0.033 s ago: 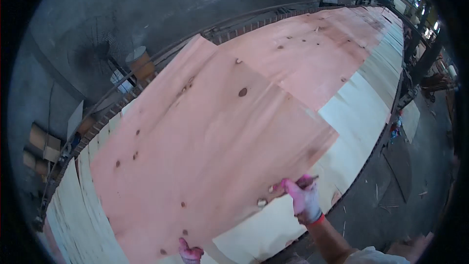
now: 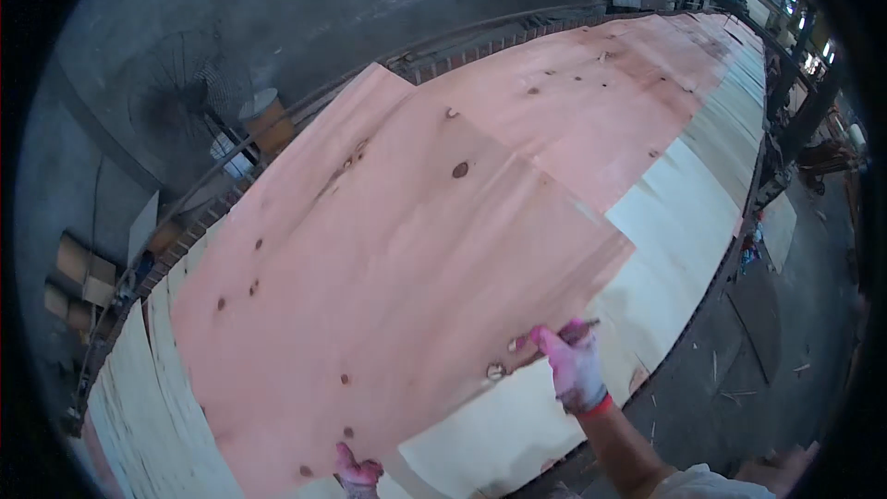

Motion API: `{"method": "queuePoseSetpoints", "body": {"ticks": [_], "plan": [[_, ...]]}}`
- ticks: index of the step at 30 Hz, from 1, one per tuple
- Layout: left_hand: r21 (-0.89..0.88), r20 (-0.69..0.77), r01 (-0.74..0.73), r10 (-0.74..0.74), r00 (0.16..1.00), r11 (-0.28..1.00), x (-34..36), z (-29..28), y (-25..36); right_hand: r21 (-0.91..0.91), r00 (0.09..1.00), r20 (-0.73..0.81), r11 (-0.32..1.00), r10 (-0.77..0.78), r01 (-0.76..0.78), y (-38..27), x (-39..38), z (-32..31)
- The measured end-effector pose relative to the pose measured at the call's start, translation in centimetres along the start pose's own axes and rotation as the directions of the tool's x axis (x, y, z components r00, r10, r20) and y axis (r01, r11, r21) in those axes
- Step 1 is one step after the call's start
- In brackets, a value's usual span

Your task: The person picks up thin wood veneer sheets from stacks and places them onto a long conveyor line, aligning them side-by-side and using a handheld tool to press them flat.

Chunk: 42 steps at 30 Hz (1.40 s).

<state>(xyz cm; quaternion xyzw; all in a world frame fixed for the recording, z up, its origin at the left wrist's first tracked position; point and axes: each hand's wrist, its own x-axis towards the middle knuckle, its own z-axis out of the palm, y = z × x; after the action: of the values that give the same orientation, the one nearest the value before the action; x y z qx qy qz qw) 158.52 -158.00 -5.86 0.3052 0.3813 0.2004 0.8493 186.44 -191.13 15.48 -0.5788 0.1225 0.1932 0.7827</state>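
Note:
A large pink-tinted wood veneer sheet (image 2: 388,249) with dark knots lies over pale veneer (image 2: 499,425). Its near edge is between my two hands. My right hand (image 2: 575,374), in a pale glove stained pink with a red cuff, is closed on that edge at a ragged dark spot beside a knot hole. At the bottom, my left hand (image 2: 358,476), gloved and stained pink too, has its fingers closed at the sheet's near edge, its thumb on top. The lower part of the left hand is cut off by the frame.
Another pink veneer sheet (image 2: 591,102) lies farther along the long conveyor-like bed, whose slatted edge (image 2: 453,62) runs along the far side. A fan (image 2: 189,92), a bucket (image 2: 266,120) and cardboard boxes (image 2: 85,268) stand beyond. Wood scraps (image 2: 739,395) litter the floor at right.
Both hands and the pink sheet's near edge have moved slightly up and left. Each hand's grip looks the same.

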Motion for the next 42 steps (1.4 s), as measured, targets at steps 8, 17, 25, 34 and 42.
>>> {"method": "queuePoseSetpoints", "body": {"ticks": [8, 17, 25, 34, 42], "plan": [[0.161, -0.103, 0.033, -0.017, 0.994, 0.986, 18.8, 1.2, -1.5, 0.452, 0.956, -0.281, 0.868, -0.079, 0.204, 12.0, 20.4, -1.6], [0.130, -0.255, 0.147, -0.110, 0.961, 0.981, 20.7, -0.6, -2.5, 0.550, 0.976, -0.218, 0.828, 0.017, 0.108, 17.2, 21.1, -3.7], [0.255, -0.252, -0.158, 0.224, 0.942, 0.954, 16.9, 1.7, -2.3, 0.549, 0.948, -0.282, 0.835, 0.144, 0.036, 18.5, 20.6, -6.1], [0.406, -0.324, 0.058, 0.085, 0.942, 0.912, 15.4, 2.1, -2.5, 0.628, 0.975, -0.180, 0.778, 0.132, 0.011, 22.3, 20.8, -9.1], [0.725, -0.174, 0.062, 0.094, 0.980, 0.686, 15.8, -0.1, -3.4, 0.649, 0.919, -0.309, 0.760, 0.245, 0.016, 21.4, 23.3, -7.8]]}}
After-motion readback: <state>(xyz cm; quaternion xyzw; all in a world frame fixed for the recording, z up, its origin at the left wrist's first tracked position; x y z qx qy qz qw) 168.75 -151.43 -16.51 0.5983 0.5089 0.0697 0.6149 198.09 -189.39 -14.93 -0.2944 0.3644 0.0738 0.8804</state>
